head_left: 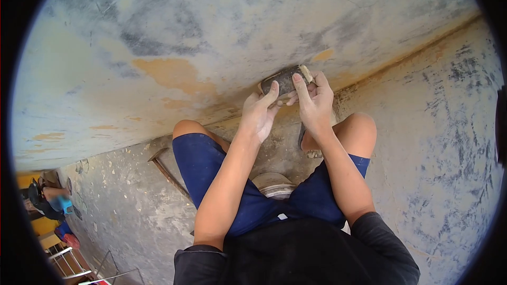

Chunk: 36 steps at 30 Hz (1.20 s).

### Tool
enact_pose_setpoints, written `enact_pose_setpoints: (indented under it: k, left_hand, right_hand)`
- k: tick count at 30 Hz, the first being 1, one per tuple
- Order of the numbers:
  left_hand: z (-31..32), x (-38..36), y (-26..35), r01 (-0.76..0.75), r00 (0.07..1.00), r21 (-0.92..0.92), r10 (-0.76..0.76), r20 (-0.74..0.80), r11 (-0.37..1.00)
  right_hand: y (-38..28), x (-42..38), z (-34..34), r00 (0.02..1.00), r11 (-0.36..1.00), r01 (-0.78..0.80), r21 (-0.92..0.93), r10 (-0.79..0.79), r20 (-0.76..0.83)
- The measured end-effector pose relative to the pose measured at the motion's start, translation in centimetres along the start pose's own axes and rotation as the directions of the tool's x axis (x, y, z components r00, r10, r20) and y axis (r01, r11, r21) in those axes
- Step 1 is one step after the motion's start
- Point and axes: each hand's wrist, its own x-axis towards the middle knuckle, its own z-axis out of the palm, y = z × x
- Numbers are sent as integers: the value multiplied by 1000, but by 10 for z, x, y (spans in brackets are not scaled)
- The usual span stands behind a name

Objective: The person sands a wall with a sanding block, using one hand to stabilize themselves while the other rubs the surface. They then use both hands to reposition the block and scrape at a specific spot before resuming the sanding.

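A dark, dusty block [286, 78], roughly rectangular with a pale broken right end, is held up close to the wall [222, 26]. My left hand [260, 110] grips its left end, thumb on top. On its right end is my right hand [315, 100], its thumb pressed on the upper face and its fingers curled beneath. Both hands look dusty. What the block's far side touches is hidden.
A hammer-like tool [170, 176] with a long handle lies on the floor [132, 200] left of my knee. Between my legs sits a round pale container [274, 186]. A second wall [428, 121] stands right. At lower left are a person [53, 198] and a white rack [68, 263].
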Motion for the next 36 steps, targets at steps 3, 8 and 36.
enact_pose_setpoints:
  k: [3,8,36]
  left_hand:
    - [8,1,-6,52,998,-133,-46,46,990]
    - [4,13,-24,89,981,-306,-31,191,948]
    - [5,21,-21,220,974,-355,-227,23,909]
  right_hand:
    - [-8,-1,5,999,994,1,-111,-5,-37]
    - [-3,3,9,971,927,183,-327,-222,-87]
    - [13,7,20,846,741,394,-543,-524,-101]
